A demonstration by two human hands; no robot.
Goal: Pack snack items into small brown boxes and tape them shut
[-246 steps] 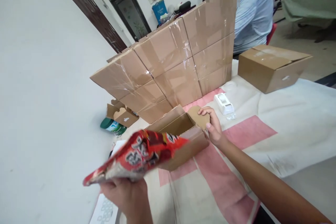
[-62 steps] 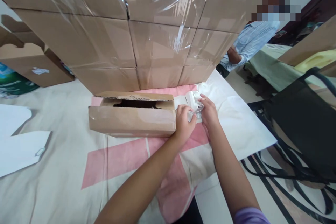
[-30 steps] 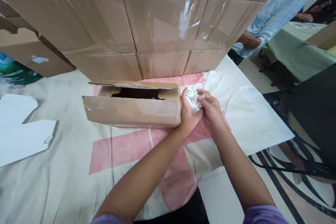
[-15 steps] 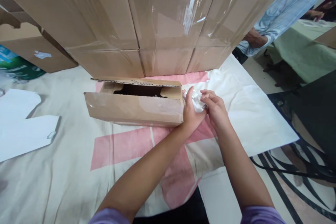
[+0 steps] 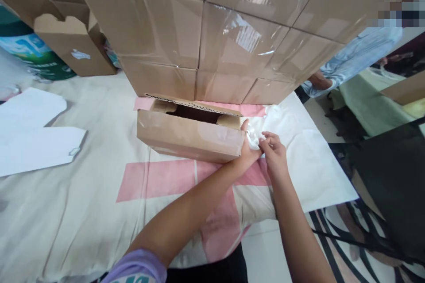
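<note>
A small cardboard box (image 5: 189, 135) stands on the cloth with its top flaps up and a dark gap between them. At its right end, my left hand (image 5: 247, 152) is closed around a small crumpled white bundle (image 5: 253, 136); whether that is plastic, paper or cord I cannot make out. The left thumb points up beside the box corner. My right hand (image 5: 275, 150) meets it from the right, thumb and forefinger pinched at the bundle's edge, other fingers curled loosely.
Behind the box rises a stack of taped cartons (image 5: 239, 48). An open carton (image 5: 76, 53) and a green-and-blue container (image 5: 33, 48) stand at the far left, near white cut sheets (image 5: 40, 141). A person's sleeve (image 5: 361, 59) shows at right, beyond the table's edge, with a dark chair (image 5: 392, 181) nearer.
The view has shifted, so the box and cartons appear farther right. Both hands stay at the white bundle beside the box, the right fingers slightly more raised.
</note>
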